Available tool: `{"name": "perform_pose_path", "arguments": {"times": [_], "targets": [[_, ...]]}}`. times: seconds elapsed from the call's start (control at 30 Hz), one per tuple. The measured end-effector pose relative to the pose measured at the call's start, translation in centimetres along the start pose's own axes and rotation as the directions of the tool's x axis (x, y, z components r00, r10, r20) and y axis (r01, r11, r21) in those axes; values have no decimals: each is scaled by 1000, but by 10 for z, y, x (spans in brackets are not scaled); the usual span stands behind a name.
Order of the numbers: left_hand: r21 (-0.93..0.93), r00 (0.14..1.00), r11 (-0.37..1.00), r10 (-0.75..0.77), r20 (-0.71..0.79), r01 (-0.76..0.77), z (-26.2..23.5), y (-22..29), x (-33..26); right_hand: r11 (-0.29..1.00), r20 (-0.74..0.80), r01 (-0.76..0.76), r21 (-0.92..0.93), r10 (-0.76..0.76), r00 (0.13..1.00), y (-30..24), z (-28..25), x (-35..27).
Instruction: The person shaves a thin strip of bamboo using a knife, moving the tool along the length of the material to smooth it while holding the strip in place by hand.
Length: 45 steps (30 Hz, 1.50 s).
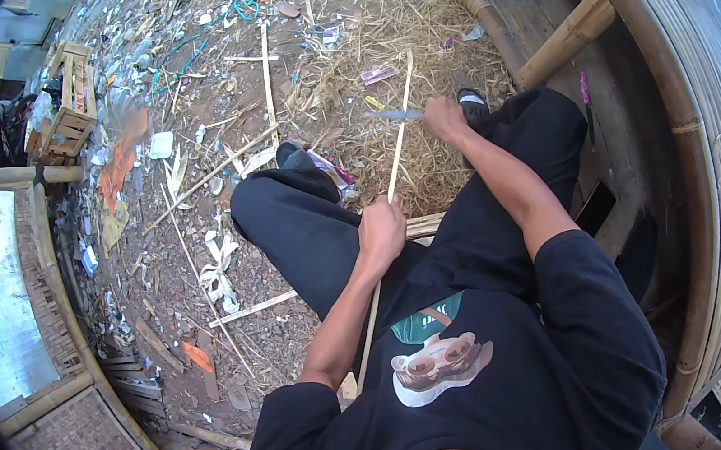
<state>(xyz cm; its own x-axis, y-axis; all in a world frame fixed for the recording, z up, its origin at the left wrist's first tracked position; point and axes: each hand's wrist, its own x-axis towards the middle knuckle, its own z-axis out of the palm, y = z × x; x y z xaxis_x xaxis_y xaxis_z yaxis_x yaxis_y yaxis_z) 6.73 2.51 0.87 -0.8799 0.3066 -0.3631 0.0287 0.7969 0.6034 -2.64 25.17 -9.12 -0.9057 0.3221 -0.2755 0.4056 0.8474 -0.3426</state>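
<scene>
My left hand is closed round a long pale bamboo strip, above my lap. The strip slants from under my left forearm up past my knees, its far end over dry shavings. In my right hand is a knife, its handle hidden by the closed fingers. The grey blade points left and crosses the strip beyond my left hand; whether it touches the strip I cannot tell.
Bamboo shavings and litter cover the ground before me. More strips lie to the left, near a wooden crate. A bamboo-framed wall rises close on my right. A dark phone lies beside my right thigh.
</scene>
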Motion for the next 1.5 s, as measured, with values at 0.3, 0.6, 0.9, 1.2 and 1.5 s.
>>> {"name": "perform_pose_path", "arguments": {"times": [0.3, 0.6, 0.9, 1.2, 1.5], "targets": [[6, 997, 1000, -11, 75, 10, -30, -11, -58, 999, -10, -44, -23, 44, 999, 17, 7, 5], [-6, 991, 998, -57, 121, 58, -56, -12, -108, 998, -8, -63, -20, 62, 998, 27, -7, 6], [18, 978, 993, -115, 172, 113, -65, -14, -113, 999, 167, 21, -26, -17, 986, 32, 10, 19], [-344, 976, 916, -163, 143, 204, -47, -43, -86, 990, 251, 69, 123, -98, 963, -35, -17, -27], [-35, 993, 994, -109, -37, 108, -34, -14, -94, 965, 214, 113, 236, -165, 963, -48, -13, -42]]}}
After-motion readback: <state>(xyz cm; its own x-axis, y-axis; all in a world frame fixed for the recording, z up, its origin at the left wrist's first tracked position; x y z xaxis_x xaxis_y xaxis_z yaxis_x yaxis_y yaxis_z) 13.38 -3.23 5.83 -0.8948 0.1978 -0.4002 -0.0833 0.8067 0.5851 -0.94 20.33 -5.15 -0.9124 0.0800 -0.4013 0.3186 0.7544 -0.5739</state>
